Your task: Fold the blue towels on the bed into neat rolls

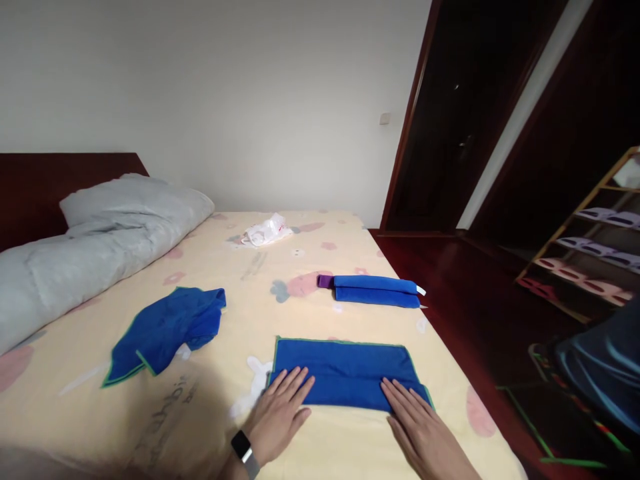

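Note:
A blue towel (345,367) with green edging lies folded into a flat rectangle on the bed, close in front of me. My left hand (285,407) rests flat on its near left corner, fingers stretched out. On the near right part of the towel lies my right hand (413,417), also flat and open. Farther off, two narrow folded blue cloths (375,290) sit side by side, with a small purple piece (325,281) at their left end. A crumpled blue towel (167,327) with green edging lies to the left.
The bed has a cream patterned sheet (280,320). A white plastic bag (267,230) lies toward its far end, and a grey quilt (110,233) is bunched at left. Right of the bed edge are a dark red floor (440,267) and a shoe rack (575,227) with slippers.

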The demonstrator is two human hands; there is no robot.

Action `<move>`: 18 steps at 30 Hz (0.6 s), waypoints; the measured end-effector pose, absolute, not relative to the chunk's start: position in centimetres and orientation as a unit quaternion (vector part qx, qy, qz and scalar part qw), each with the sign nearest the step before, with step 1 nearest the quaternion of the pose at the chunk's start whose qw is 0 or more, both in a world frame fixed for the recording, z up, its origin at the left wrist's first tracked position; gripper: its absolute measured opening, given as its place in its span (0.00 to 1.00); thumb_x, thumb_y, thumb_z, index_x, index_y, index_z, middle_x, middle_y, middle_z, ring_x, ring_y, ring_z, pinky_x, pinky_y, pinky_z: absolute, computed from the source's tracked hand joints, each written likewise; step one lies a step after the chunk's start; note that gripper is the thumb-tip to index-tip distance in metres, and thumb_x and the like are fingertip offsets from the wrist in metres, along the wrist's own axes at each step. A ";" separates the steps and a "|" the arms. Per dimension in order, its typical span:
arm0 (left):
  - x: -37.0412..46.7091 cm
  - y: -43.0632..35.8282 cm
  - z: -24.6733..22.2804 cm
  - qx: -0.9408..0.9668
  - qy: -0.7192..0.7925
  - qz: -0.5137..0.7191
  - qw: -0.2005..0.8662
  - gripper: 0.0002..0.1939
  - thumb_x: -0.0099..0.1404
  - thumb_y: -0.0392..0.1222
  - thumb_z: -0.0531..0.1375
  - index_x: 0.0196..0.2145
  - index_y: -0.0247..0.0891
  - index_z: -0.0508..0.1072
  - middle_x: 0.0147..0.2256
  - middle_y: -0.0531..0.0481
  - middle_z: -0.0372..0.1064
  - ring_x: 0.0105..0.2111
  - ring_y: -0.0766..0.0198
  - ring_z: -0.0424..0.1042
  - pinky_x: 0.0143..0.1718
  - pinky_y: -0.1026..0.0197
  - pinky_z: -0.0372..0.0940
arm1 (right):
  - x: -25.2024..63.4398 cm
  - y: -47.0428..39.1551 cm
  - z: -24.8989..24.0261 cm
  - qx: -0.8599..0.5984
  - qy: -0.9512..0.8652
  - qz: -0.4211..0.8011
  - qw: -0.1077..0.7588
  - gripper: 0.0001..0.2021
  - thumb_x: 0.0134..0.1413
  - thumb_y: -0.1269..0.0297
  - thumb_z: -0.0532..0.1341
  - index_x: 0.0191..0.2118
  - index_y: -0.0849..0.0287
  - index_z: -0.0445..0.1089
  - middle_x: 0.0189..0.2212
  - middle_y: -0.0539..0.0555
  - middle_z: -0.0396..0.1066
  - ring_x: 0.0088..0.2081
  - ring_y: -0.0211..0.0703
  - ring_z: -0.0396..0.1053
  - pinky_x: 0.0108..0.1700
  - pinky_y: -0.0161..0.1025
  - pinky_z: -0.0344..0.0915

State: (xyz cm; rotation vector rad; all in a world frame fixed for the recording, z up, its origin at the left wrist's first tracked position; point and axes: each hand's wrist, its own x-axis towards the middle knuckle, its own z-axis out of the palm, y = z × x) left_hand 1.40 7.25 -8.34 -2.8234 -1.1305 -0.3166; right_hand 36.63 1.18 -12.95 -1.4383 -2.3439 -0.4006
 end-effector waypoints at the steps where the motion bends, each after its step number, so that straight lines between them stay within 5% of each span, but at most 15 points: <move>1: 0.6 7.5 -8.5 -0.922 -0.372 -0.101 0.031 0.31 0.75 0.47 0.50 0.71 0.49 0.42 0.69 0.55 0.48 0.67 0.60 0.54 0.67 0.52 0.55 | 37.5 1.2 -13.1 -0.518 -0.827 -0.125 0.181 0.31 0.66 0.59 0.55 0.71 0.55 0.47 0.66 0.52 0.57 0.64 0.50 0.60 0.62 0.46 0.63; 4: -1.4 8.5 -9.1 -0.927 -0.362 -0.102 -0.005 0.32 0.73 0.39 0.52 0.70 0.50 0.46 0.68 0.55 0.51 0.66 0.60 0.56 0.67 0.51 0.55 | 39.6 1.2 -13.5 -0.547 -0.814 -0.060 0.185 0.27 0.65 0.62 0.54 0.68 0.55 0.56 0.65 0.53 0.59 0.64 0.50 0.61 0.62 0.48 0.65; 9: -4.1 9.9 -10.6 -0.900 -0.385 -0.190 -0.078 0.30 0.64 0.29 0.53 0.61 0.51 0.66 0.62 0.55 0.65 0.61 0.60 0.65 0.64 0.54 0.61 | 41.7 2.0 -14.1 -0.602 -0.760 0.045 0.239 0.24 0.60 0.66 0.53 0.62 0.53 0.66 0.61 0.54 0.66 0.61 0.50 0.65 0.62 0.48 0.65; 13: -4.9 10.4 -10.6 -0.827 -0.455 -0.262 -0.200 0.20 0.69 0.36 0.53 0.54 0.50 0.72 0.55 0.53 0.72 0.55 0.61 0.71 0.58 0.58 0.65 | 42.3 2.7 -13.7 -0.633 -0.699 0.138 0.303 0.22 0.58 0.59 0.55 0.58 0.54 0.69 0.59 0.57 0.68 0.59 0.52 0.66 0.62 0.48 0.63; 18: -4.4 11.9 -10.3 -0.730 -0.532 -0.303 -0.303 0.18 0.72 0.53 0.52 0.52 0.44 0.71 0.36 0.51 0.75 0.35 0.61 0.75 0.34 0.64 0.70 | 42.2 3.8 -11.7 -0.659 -0.583 0.282 0.382 0.23 0.58 0.44 0.57 0.51 0.56 0.70 0.48 0.57 0.76 0.50 0.52 0.73 0.52 0.37 0.69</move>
